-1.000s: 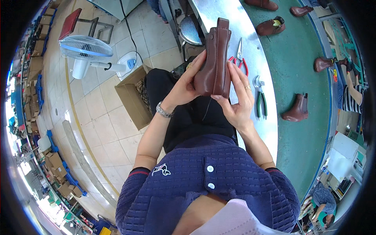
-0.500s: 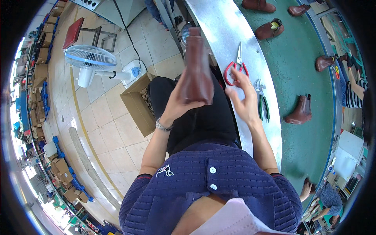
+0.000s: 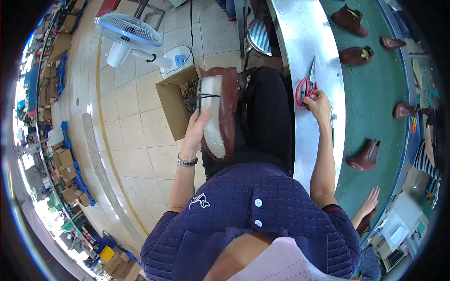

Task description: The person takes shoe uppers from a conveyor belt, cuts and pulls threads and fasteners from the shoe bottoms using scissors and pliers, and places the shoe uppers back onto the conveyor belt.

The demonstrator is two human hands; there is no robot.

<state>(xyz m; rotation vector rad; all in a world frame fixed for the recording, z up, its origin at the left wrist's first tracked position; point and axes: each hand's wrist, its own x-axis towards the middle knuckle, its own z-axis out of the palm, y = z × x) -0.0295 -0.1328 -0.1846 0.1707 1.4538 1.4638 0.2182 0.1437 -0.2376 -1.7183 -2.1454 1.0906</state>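
Observation:
In my left hand [image 3: 195, 130] is a brown leather boot [image 3: 228, 110], held over my lap with its pale underside turned to the left and up. A black cord crosses that underside. My right hand [image 3: 320, 107] has its fingers closed on the red handles of a pair of scissors [image 3: 307, 89]. The scissors lie on the metal bench strip, blades pointing away from me. Next to my right wrist, pliers [image 3: 333, 122] show only in part; my arm covers the rest.
Several brown boots [image 3: 365, 155] stand on the green conveyor belt [image 3: 363, 98] to the right. An open cardboard box [image 3: 168, 110] with brown material inside sits on the floor at left, beside a fan [image 3: 131, 33]. At lower right, another person's hand [image 3: 370, 202] reaches over the belt.
My left hand has lowered and turned the boot, bringing its pale underside into view. My right hand, open before, has closed on the scissors' handles. The head view has shifted.

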